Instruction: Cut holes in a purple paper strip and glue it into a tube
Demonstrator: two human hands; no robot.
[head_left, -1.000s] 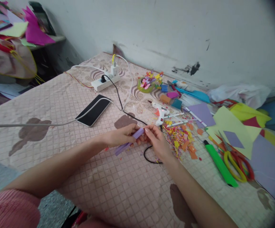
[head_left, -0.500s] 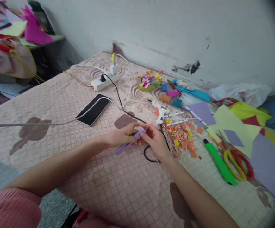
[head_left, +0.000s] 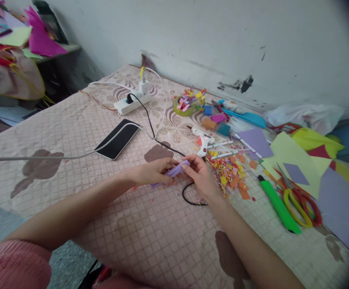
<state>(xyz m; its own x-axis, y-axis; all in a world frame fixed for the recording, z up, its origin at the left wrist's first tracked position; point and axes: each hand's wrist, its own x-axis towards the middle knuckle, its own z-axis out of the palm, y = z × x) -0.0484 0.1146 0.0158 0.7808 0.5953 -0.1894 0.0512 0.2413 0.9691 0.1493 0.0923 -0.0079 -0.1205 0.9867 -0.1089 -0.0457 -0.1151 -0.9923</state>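
Note:
A narrow folded strip of purple paper point(head_left: 176, 170) slants between my two hands, low over the tablecloth. My left hand point(head_left: 156, 171) is closed round its middle, and the lower end sticks out beneath the palm. At the upper right end, my right hand point(head_left: 200, 173) pinches the strip between thumb and fingers. A white glue gun point(head_left: 203, 141) lies just beyond my right hand, its black cord looping under the wrist. Beside that hand is a heap of small coloured paper scraps point(head_left: 227, 172).
A black phone point(head_left: 117, 139) and a white power strip point(head_left: 132, 103) with cables lie to the left. On the right are a green cutter point(head_left: 279, 205), scissors point(head_left: 296, 202) and coloured paper sheets point(head_left: 288, 150). A roll of tape holding paper cutouts point(head_left: 184, 106) sits near the wall.
My hands have moved slightly apart along the purple paper strip, so more of it shows between them. Less of its lower end sticks out past my left hand.

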